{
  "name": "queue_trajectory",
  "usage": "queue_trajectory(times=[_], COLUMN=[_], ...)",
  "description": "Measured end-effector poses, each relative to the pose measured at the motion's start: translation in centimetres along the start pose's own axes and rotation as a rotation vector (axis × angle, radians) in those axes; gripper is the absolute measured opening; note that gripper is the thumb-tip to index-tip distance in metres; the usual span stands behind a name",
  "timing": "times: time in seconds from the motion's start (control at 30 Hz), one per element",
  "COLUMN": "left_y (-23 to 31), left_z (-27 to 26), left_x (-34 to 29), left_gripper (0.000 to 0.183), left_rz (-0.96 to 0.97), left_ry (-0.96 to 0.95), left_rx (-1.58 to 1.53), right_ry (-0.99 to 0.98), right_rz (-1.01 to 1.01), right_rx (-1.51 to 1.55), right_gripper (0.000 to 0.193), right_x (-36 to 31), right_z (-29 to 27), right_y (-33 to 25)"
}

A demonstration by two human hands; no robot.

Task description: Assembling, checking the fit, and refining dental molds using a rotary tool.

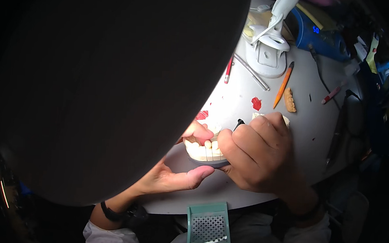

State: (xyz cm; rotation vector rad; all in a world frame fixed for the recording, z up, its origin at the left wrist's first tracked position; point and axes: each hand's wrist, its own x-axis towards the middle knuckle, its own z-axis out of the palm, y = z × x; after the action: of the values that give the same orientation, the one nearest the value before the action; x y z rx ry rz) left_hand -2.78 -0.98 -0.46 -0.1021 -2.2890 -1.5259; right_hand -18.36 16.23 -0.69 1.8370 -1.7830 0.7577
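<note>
A cream dental model (pixel 206 152) with tooth shapes and thin vertical cuts sits on a dark grey base, low over the table's near edge. My left hand (pixel 174 179) grips it from the left, thumb along the base and a fingertip on the teeth; part of this hand is hidden. Against the model's right side, my right hand (pixel 259 155) is closed with curled fingers. A short black tip (pixel 239 123) sticks out beyond its knuckles; whether it belongs to something in that hand I cannot tell. Another pale plaster piece (pixel 286 120) shows partly behind my right hand.
A large dark disc (pixel 116 84) blocks the left side. On the grey table (pixel 246 95) lie an orange pencil (pixel 283 85), a tan tooth piece (pixel 290 100), a silver rod (pixel 252 72) and red scraps. Behind stand a white stand (pixel 266 54) and blue device (pixel 317 37). A green-framed perforated tray (pixel 208 228) is below.
</note>
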Motion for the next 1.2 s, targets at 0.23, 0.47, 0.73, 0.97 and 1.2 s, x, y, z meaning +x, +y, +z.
queue_trajectory(times=[0.23, 0.47, 0.73, 0.97, 1.2], left_y=[0.1, 0.5, 0.3, 0.3, 0.8], left_z=[-0.7, -0.7, -0.2, -0.2, 0.3], left_x=[0.3, 0.8, 0.5, 0.7, 0.2], left_gripper=[0.055, 0.054, 0.056, 0.055, 0.063], left_rz=[0.074, 0.045, 0.119, 0.135, -0.004], left_ry=[-0.057, -0.078, -0.029, -0.001, 0.050], left_rx=[0.090, 0.099, 0.136, 0.160, 0.129], right_ry=[0.060, 0.083, 0.090, 0.132, 0.160], right_rz=[0.051, 0.032, -0.016, -0.025, -0.015], right_rx=[0.058, 0.043, 0.046, 0.076, 0.076], right_gripper=[0.019, 0.019, 0.037, 0.038, 0.039], right_x=[0.5, -0.2, -0.5, -0.7, -0.7], right_z=[0.0, 0.7, 1.0, 1.4, 1.5], right_y=[-0.3, -0.1, 0.5, 0.7, 0.7])
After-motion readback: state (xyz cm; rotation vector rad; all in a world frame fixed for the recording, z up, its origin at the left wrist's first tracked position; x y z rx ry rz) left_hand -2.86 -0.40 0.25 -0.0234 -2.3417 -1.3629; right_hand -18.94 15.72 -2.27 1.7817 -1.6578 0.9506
